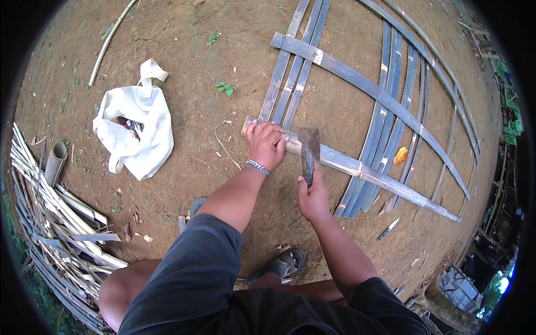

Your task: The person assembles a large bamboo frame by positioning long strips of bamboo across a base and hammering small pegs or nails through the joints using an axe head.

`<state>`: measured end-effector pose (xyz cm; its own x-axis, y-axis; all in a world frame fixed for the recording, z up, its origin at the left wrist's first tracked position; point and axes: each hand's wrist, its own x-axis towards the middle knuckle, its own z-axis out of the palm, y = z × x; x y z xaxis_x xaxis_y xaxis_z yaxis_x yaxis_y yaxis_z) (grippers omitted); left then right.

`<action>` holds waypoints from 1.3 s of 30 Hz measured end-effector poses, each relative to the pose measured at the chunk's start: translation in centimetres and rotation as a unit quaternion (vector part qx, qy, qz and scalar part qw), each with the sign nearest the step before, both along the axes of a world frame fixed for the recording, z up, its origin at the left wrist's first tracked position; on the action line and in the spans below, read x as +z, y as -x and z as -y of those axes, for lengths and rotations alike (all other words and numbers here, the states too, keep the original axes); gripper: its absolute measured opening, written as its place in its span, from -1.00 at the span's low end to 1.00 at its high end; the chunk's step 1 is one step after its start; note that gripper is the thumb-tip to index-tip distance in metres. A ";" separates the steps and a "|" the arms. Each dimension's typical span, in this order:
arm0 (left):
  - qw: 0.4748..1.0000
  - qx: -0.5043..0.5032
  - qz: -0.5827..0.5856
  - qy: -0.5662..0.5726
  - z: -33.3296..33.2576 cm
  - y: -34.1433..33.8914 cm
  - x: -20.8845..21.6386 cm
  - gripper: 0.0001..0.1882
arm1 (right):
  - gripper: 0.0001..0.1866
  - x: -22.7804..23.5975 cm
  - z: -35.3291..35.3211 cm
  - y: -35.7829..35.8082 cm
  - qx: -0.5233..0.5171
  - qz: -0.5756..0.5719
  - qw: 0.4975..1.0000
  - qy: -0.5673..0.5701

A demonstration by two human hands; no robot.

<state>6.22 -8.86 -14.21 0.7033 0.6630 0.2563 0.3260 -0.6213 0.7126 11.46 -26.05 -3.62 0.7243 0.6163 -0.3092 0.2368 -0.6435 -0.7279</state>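
My left hand (266, 146), with a chain bracelet at its wrist, is closed over the left end of a long bamboo piece (335, 160). Under its fingers that end crosses the lower ends of several dark bamboo slats (291, 84). Whether the fingers also pinch something small is hidden. In my right hand (314, 198) is a short-handled tool (309, 146) with a broad, worn metal head, hammer or hatchet I cannot tell. Its head overlaps the bamboo piece in view, just right of my left hand; contact is unclear.
More slats (385, 117) form a grid under curved cross strips (357, 82). A small knife (388, 230) lies on the soil to the right. At left are a white bag (151, 153) with tools inside, a bamboo tube (56, 163) and a heap of split strips (61, 245).
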 end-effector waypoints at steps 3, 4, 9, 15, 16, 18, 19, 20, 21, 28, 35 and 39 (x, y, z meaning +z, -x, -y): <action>1.000 0.002 -0.003 -0.001 -0.2 0.4 -0.2 -0.92 | -0.31 0.0 -0.5 -0.2 -0.047 -0.008 0.999 0.007; 1.000 -0.001 -0.004 0.004 -0.2 0.4 -0.2 -0.91 | -0.31 0.0 -0.8 -0.6 -0.063 -0.014 0.998 0.014; 0.998 -0.052 -0.003 0.025 -0.8 0.9 0.2 -0.64 | -0.25 -3.6 -1.3 -4.2 -0.080 0.090 0.993 0.007; 0.997 0.006 -0.075 0.035 -1.2 1.4 0.6 -0.31 | -0.11 -2.3 -3.8 -5.8 -0.126 0.032 0.989 0.069; 0.993 0.040 -0.113 0.024 -0.9 1.3 1.3 -0.29 | -0.09 -2.3 -3.8 -6.0 -0.135 0.017 0.988 0.076; 0.982 0.053 -0.183 0.021 -0.6 1.1 2.4 -0.24 | -0.08 -3.1 -3.1 -6.1 -0.136 0.031 0.987 0.080; 0.976 0.034 -0.214 0.027 -0.7 1.1 3.0 -0.20 | -0.07 -3.1 -3.1 -6.3 -0.134 0.038 0.987 0.080; 0.969 0.015 -0.246 0.034 -1.0 1.1 3.5 -0.17 | -0.08 -3.1 -3.1 -6.5 -0.131 0.032 0.987 0.084; 0.967 -0.028 -0.253 0.021 -1.5 0.8 3.9 -0.14 | -0.08 -3.0 -3.0 -6.8 -0.127 0.026 0.987 0.090; 0.918 -0.251 -0.285 -0.109 -7.0 -1.1 4.3 -0.04 | -0.13 -3.2 -2.8 -7.0 -0.112 0.023 0.989 0.094; 0.897 -0.331 -0.250 -0.151 -8.6 -1.0 2.9 -0.02 | -0.14 -3.7 -2.5 -7.0 -0.116 0.011 0.990 0.084; 0.867 -0.357 -0.292 -0.188 -8.7 -1.9 4.1 0.11 | -0.13 -3.0 -2.6 -7.2 -0.117 0.002 0.990 0.083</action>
<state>8.15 -0.18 -10.13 0.9829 -0.0480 -0.1778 -0.0003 -0.9659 0.2589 18.65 -23.41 -6.60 0.8432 0.3721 -0.3880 0.0698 -0.7914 -0.6073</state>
